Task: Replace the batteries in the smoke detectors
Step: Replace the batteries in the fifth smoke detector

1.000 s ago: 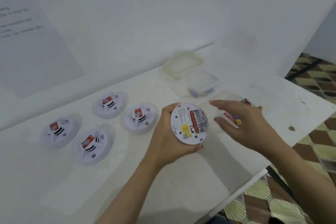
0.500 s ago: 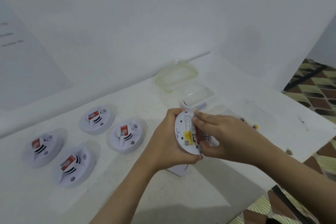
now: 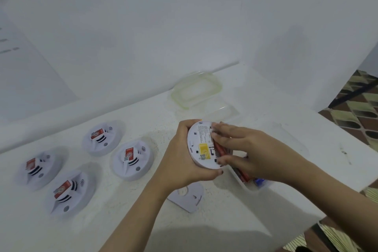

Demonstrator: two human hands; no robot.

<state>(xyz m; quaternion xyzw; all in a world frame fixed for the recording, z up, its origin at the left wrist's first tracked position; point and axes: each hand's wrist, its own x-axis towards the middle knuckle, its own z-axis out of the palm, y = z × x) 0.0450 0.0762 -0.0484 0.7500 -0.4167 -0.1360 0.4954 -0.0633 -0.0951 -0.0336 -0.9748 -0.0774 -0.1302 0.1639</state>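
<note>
My left hand (image 3: 184,155) grips a round white smoke detector (image 3: 201,145) on edge, its back facing me with a yellow label and an open battery bay. My right hand (image 3: 251,153) has its fingers curled into that bay, pinching a red battery (image 3: 218,150) that lies in it. Several more white detectors with red stickers lie face up on the white table (image 3: 122,221) to the left, the nearest detector (image 3: 132,159) beside my left wrist. A white cover plate (image 3: 189,198) lies flat under my left forearm.
A clear tray (image 3: 248,182) with red and blue batteries sits under my right hand. A clear container (image 3: 223,112) and its green-rimmed lid (image 3: 196,90) lie behind. A white wall runs along the back. The table's edge drops to a patterned floor (image 3: 360,112) on the right.
My right hand came in from beside the detector and closed its fingers on the battery in the bay. The detector rose slightly in my left hand.
</note>
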